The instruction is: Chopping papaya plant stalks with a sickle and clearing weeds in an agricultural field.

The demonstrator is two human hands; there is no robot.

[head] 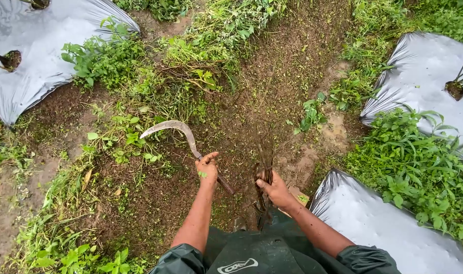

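Far left of the sickle (173, 132), silver plastic mulch (48, 61) covers a bed, with weeds (107, 58) beside it; the sickle's curved blade hangs over bare soil (155, 193), its handle clenched in your left hand (208, 167); just right of the sickle, your right hand (274, 189) has its fingers wrapped around a bundle of dark stems (264, 167), blurred; further right of the sickle, more silver sheeting (373, 223) lies among green plants (419, 167).
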